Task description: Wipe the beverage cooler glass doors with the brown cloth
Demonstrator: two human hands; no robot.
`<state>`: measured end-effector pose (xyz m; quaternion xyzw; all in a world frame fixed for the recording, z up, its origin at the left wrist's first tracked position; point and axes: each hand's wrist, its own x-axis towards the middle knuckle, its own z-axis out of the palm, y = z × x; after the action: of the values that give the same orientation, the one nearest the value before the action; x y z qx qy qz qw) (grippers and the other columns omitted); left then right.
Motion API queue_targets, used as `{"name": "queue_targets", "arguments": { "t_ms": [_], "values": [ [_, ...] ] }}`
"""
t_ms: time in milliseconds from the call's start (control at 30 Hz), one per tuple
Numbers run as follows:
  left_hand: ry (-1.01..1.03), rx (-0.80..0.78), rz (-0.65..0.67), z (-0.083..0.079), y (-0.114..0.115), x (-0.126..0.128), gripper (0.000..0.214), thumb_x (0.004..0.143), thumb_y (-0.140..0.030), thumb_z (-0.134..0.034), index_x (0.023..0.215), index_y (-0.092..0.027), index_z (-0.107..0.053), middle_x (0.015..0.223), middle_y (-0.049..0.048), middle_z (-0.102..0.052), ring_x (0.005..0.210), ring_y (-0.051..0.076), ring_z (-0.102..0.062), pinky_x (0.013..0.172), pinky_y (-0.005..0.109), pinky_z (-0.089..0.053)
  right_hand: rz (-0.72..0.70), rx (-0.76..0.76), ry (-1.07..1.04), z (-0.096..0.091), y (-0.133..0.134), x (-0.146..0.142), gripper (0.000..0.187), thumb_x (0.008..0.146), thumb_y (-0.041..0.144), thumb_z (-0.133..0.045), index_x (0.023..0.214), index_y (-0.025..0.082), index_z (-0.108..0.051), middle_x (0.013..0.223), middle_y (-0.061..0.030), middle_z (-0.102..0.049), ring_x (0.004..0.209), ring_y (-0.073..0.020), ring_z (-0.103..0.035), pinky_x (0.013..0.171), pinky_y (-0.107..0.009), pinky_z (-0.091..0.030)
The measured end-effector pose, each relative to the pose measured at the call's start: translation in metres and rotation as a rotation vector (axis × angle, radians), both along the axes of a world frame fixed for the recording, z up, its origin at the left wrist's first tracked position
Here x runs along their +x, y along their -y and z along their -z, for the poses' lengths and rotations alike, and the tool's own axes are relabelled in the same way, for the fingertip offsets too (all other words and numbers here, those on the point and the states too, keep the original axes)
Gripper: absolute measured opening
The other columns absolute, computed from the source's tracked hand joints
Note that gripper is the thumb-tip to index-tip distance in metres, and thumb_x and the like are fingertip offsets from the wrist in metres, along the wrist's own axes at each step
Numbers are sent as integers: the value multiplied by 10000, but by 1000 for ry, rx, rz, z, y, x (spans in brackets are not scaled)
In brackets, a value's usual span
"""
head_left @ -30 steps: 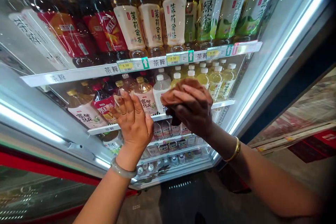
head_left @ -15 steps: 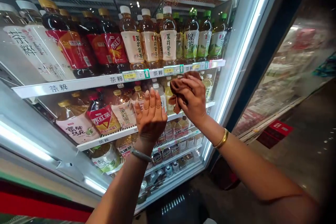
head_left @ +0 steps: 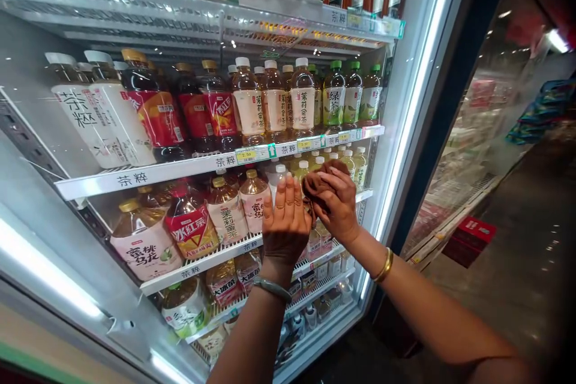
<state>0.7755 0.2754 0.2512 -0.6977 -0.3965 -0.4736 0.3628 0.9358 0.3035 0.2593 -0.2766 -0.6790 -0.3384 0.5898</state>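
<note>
Fingers of the right hand (head_left: 337, 207) curl tight around a bunched brown cloth (head_left: 317, 183), held up in front of a lit cooler shelf (head_left: 180, 169). Just beside it, the left hand (head_left: 285, 225) is raised flat, fingers straight and side by side. Bottled tea (head_left: 302, 102) lines the racks.

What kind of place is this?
Most likely a shop, at its drinks fridge. Rows of tea bottles stand on shelves, yellow price tags sit on the shelf edges, and more stocked racks show blurred on the right. The right hand holds a brown cloth.
</note>
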Motion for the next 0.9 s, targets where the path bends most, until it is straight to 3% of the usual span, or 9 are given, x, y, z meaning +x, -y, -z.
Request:
{"name": "queue_targets", "arguments": {
  "t_ms": [100,200,400,633,767,833,900],
  "values": [
    [-13,21,-37,0,0,0,789,953,-201,-504,1644,-61,-149,1608,200,-330,1563,246,-247,1342,436,-5,4,-21,-95,17,7,-14,278,917,233,-666,1186,304,-677,1290,-74,-672,1357,-290,-547,1125,-527,-509],
    [-24,54,-96,-1,0,1,781,943,-218,-510,1632,-28,-196,1602,210,-339,1567,242,-237,1342,410,-5,-17,-47,-16,27,13,-16,276,944,267,-657,1219,295,-669,1282,-80,-674,1346,-283,-556,1111,-501,-529],
    [-19,89,-105,0,0,2,751,925,-191,-490,1618,-13,-260,1617,189,-359,1589,241,-188,1345,422,-39,-117,-62,151,12,13,7,178,944,243,-683,1122,254,-686,1315,-86,-672,1389,-281,-529,1148,-509,-523],
    [-47,89,-95,0,4,1,725,925,-226,-461,1598,1,-317,1639,194,-334,1606,241,-165,1342,426,-88,-65,-40,37,27,11,-1,201,958,243,-673,1159,247,-692,1291,-88,-682,1388,-269,-522,1130,-494,-534],
    [-33,101,-69,0,4,-1,711,940,-235,-452,1598,-2,-319,1641,199,-347,1601,246,-219,1335,427,-143,-155,91,165,6,1,-1,101,1010,290,-601,1028,268,-698,1259,-34,-708,1339,-235,-569,1179,-504,-493],
    [-39,103,-81,0,5,-1,722,927,-212,-473,1599,-1,-315,1638,201,-363,1595,256,-249,1330,438,-171,-104,106,193,-1,-4,10,91,993,263,-621,1041,282,-697,1290,-20,-696,1348,-234,-563,1201,-522,-459],
    [-52,96,-106,3,7,1,744,902,-180,-492,1606,-21,-311,1639,183,-382,1592,256,-266,1329,447,-182,-38,72,77,5,-8,22,135,949,220,-667,1068,278,-692,1321,-38,-669,1380,-251,-532,1203,-522,-443]
  ]
}}
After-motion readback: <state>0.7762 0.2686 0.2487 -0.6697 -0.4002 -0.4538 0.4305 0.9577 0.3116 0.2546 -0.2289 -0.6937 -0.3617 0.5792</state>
